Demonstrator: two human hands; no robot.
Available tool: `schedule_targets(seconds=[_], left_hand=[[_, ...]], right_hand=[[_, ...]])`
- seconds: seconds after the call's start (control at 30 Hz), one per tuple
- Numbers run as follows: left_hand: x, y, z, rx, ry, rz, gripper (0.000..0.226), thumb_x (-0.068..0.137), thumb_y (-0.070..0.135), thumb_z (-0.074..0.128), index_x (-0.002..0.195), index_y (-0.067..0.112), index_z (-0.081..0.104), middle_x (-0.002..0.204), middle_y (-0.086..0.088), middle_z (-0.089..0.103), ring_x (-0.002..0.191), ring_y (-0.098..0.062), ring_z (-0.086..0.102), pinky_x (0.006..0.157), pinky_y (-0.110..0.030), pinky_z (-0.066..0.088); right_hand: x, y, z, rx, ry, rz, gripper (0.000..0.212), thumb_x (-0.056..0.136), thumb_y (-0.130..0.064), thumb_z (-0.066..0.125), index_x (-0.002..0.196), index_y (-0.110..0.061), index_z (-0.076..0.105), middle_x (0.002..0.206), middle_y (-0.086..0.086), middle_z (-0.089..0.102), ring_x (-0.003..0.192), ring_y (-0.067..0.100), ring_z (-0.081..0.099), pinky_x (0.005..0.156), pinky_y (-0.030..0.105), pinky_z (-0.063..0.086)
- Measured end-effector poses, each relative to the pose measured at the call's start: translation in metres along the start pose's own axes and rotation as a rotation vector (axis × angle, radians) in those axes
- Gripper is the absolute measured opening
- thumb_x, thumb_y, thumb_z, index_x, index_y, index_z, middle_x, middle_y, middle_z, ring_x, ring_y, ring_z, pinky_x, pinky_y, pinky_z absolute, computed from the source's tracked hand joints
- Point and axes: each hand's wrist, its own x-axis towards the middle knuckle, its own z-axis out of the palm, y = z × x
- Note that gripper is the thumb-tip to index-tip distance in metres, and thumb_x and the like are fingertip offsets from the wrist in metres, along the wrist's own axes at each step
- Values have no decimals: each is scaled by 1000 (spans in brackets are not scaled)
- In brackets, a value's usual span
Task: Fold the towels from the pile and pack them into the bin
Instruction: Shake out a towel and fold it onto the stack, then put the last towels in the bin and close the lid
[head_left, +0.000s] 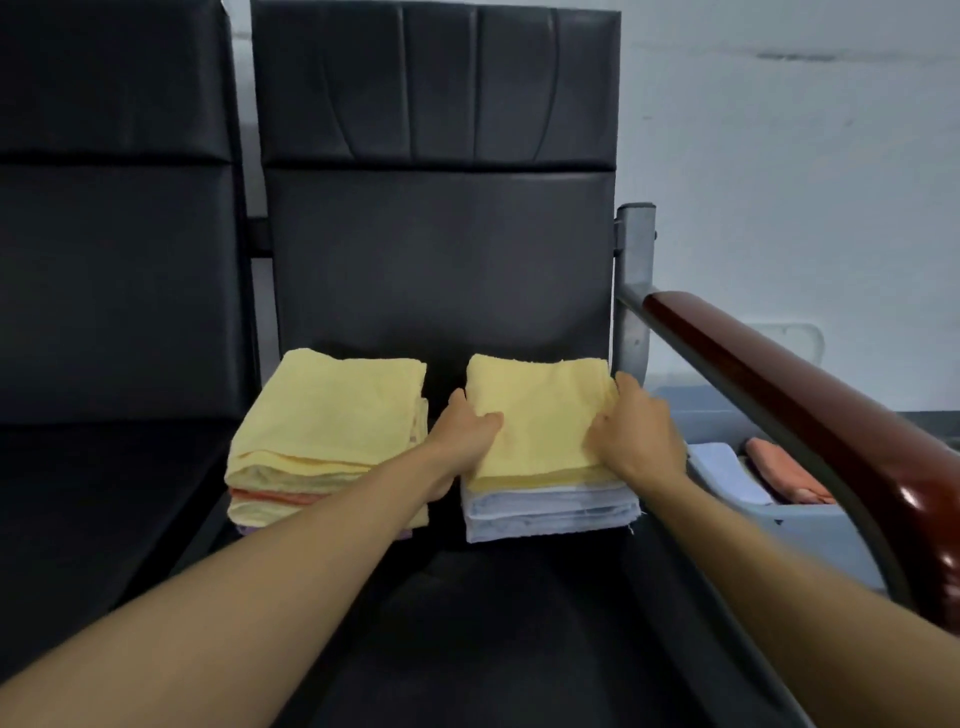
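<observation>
Two stacks of towels lie on a black chair seat (519, 613). The left pile (327, 441) has a yellow towel on top, with orange, yellow and purple layers under it. The right stack (550, 499) is neatly folded, a yellow towel (545, 415) on top of pale blue-white ones. My left hand (465, 431) grips the left edge of that right stack, thumb on the yellow towel and fingers under it. On the stack's right edge, my right hand (636, 434) rests fingers down. A grey bin (810, 525) stands to the right, below the armrest.
A dark red wooden armrest (810, 415) on a grey metal post (634, 291) runs between the seat and the bin. Inside the bin lie a folded pale blue towel (727, 470) and an orange one (784, 475). Another black seat (104, 467) adjoins on the left.
</observation>
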Motion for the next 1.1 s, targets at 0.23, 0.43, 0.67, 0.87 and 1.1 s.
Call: schedule_targets(seconds=[0.23, 0.43, 0.67, 0.87, 1.1], left_hand=[[-93, 30, -67, 82, 58, 78, 67, 99, 29, 47, 154, 22, 11, 150, -5, 27, 104, -17, 58, 93, -33, 50], [-206, 60, -155, 141, 187, 141, 62, 98, 25, 52, 151, 14, 23, 132, -6, 46, 99, -16, 61, 88, -33, 54], [-247, 66, -214, 209, 225, 95, 37, 99, 32, 51, 132, 16, 50, 117, -1, 58, 100, -14, 61, 90, -34, 52], [-179, 34, -217, 105, 310, 19, 17, 99, 33, 50, 112, 23, 50, 109, 2, 56, 102, -16, 59, 91, -35, 50], [-44, -40, -214, -61, 407, -65, 14, 99, 33, 49, 108, 22, 49, 104, 1, 58, 100, -16, 60, 90, -36, 50]], right_hand=[[-66, -39, -55, -50, 27, -189, 66, 87, -7, 42, 149, -27, 29, 88, 4, 63, 76, 26, 58, 64, 33, 42], [-136, -92, -109, 160, -116, -240, 52, 89, -13, 46, 142, -17, 43, 121, 8, 64, 102, 26, 61, 83, 36, 52], [-152, -133, -110, 384, -328, -260, 47, 93, -16, 56, 137, -5, 45, 102, 8, 66, 95, 25, 64, 88, 43, 54], [-111, -149, -60, 338, -339, -330, 56, 98, -31, 52, 145, -7, 30, 135, 12, 48, 113, 26, 55, 95, 33, 46], [-27, -157, 54, 302, -176, -366, 57, 100, -38, 45, 147, -12, 26, 145, 6, 24, 119, 23, 49, 95, 28, 40]])
